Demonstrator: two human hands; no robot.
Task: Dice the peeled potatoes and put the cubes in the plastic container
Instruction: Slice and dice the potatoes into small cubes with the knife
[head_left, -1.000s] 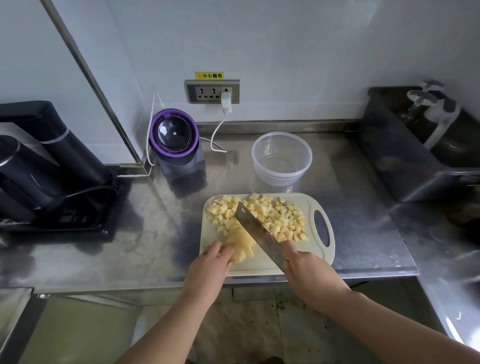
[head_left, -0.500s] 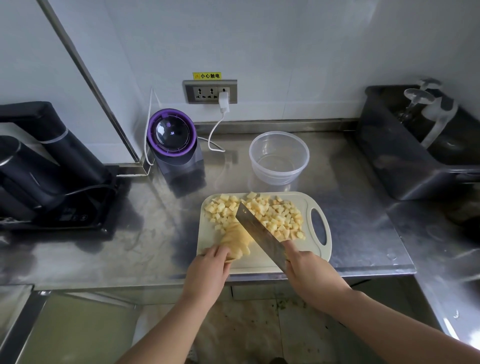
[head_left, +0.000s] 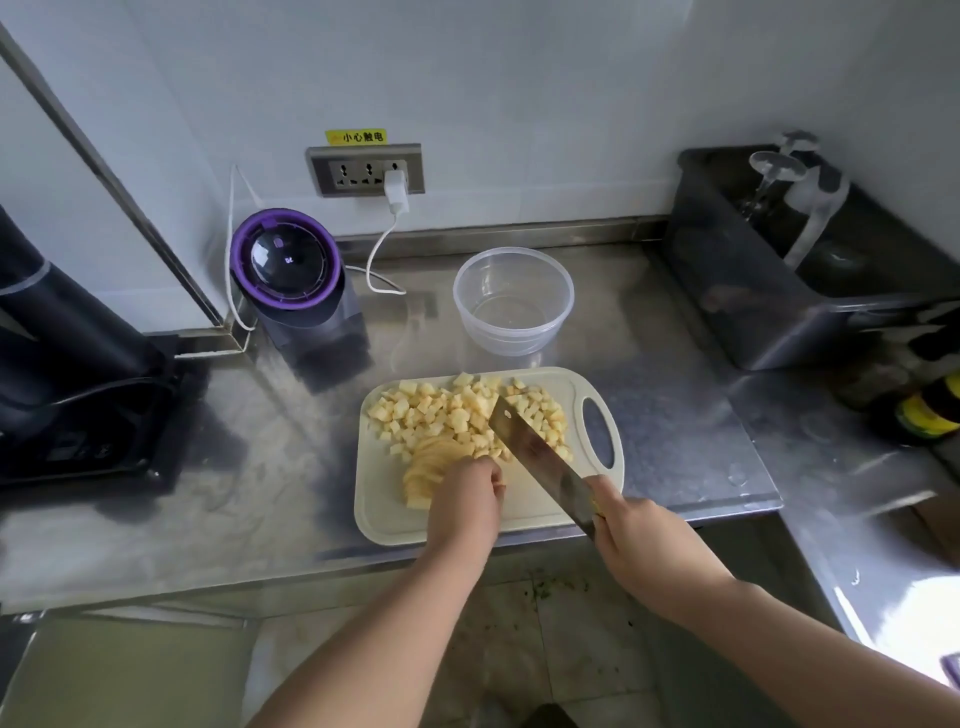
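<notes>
Steel counter — glossy; container clear plastic.

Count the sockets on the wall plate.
3, side by side on the wall plate: the left socket and middle socket are free, the right one holds the white charger.

Cutting board: 1.
On it: knife, 1; sliced potato, 1 fanned stack; potato cubes, 1 heap, too many to count.
Behind it: plastic container, 1; purple-rimmed appliance, 1.
Over its near edge: hands, 2, namely the left hand and the right hand.

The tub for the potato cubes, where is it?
Head view, centre: the tub stands on the counter just behind the cutting board, right of the purple machine.
</notes>
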